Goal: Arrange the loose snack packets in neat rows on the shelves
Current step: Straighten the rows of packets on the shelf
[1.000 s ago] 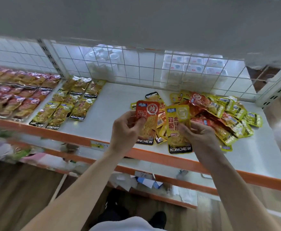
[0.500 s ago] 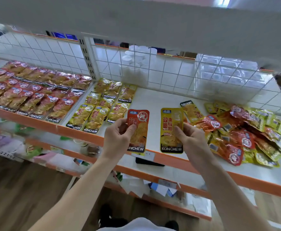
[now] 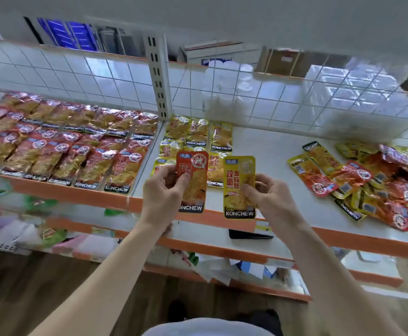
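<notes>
My left hand (image 3: 165, 190) pinches a red snack packet (image 3: 194, 183) upright, and my right hand (image 3: 268, 195) pinches a yellow snack packet (image 3: 238, 183) upright beside it. Both packets hang above the front edge of the white shelf (image 3: 270, 166). Behind them, rows of yellow packets (image 3: 198, 134) lie flat at the shelf's left end. Neat rows of red packets (image 3: 65, 144) fill the neighbouring shelf on the left. A loose pile of red and yellow packets (image 3: 372, 183) lies on the shelf to the right.
A white wire grid (image 3: 295, 100) backs the shelves, with an upright post (image 3: 158, 76) between the two bays. An orange lip (image 3: 343, 238) runs along the shelf's front. Lower shelves hold blurred goods and a black object (image 3: 249, 235). Wooden floor lies below.
The view has swung left, so the loose pile has shifted to the right of the frame. Both hands carried their packets leftward to the arranged yellow rows.
</notes>
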Demonstrator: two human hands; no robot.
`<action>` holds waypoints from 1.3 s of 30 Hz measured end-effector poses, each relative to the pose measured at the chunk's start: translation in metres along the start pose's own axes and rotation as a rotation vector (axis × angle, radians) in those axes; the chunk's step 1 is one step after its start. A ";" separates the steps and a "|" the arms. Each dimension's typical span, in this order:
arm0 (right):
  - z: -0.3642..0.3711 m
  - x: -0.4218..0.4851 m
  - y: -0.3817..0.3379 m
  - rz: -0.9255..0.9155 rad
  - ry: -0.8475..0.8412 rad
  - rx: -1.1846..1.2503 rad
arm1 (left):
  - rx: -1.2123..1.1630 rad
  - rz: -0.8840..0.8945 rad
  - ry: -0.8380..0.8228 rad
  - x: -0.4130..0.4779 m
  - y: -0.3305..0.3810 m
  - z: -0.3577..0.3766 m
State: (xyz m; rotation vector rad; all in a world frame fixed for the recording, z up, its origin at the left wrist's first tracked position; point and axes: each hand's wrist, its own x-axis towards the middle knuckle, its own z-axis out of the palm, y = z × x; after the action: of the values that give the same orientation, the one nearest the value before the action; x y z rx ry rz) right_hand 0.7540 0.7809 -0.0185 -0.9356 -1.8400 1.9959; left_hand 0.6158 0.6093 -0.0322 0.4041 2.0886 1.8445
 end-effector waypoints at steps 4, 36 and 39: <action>0.023 0.005 0.002 0.010 0.069 -0.010 | 0.051 0.046 -0.013 0.009 -0.001 -0.017; 0.046 0.030 0.051 -0.320 0.311 -0.860 | 0.114 0.094 0.210 -0.027 -0.002 -0.008; 0.046 0.030 0.053 -0.350 0.293 -0.918 | 0.105 0.105 0.199 -0.024 -0.002 -0.008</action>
State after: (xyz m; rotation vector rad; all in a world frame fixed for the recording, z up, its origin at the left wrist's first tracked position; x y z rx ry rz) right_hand 0.7149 0.7548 -0.0784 -0.9349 -2.5179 0.7173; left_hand 0.6347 0.5921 -0.0318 0.3767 2.3449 1.9092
